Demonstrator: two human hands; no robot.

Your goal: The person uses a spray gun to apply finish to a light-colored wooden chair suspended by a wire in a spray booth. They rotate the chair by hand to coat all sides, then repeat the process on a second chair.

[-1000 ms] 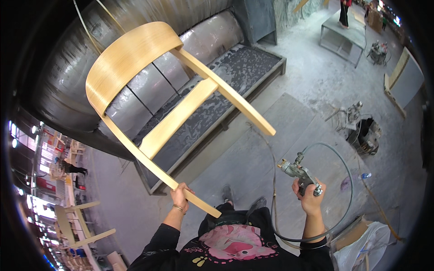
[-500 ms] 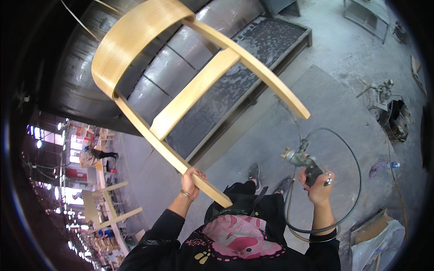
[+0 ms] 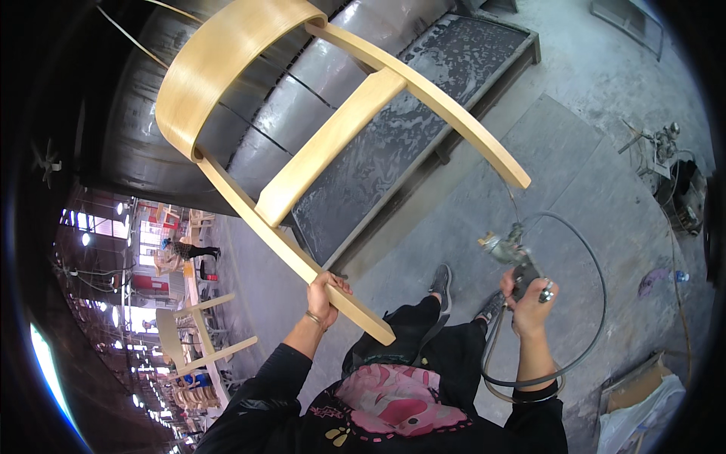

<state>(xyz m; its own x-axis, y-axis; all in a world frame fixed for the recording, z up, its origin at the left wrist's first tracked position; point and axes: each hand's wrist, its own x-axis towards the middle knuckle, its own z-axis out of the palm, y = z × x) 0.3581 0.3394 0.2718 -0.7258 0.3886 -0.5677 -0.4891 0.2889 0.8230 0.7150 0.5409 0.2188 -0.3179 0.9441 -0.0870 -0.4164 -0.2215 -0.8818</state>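
Observation:
A pale wooden chair frame [image 3: 325, 151], with a wide curved backrest, two legs and a crossbar, slants across the upper left of the head view. Near the end of its closer leg, my left hand [image 3: 324, 300] is closed around the wood. At the right, my right hand [image 3: 532, 306] grips the dark handle of a spray gun [image 3: 514, 257], whose metal head points left toward the chair's legs. A dark hose loops from the gun around my right forearm. Gun and chair stand apart.
Behind the chair lies a low dark tray of liquid [image 3: 454, 57] before a shiny metal wall [image 3: 280, 91]. Pump equipment [image 3: 673, 181] stands at the far right, with a plastic-covered box [image 3: 639, 401] nearer. Another chair frame [image 3: 200, 333] and a distant person [image 3: 189, 250] are left.
The surroundings have shifted as my view turned slightly. The chair frame and spray gun stay in my hands, the gun a little right of and higher than before.

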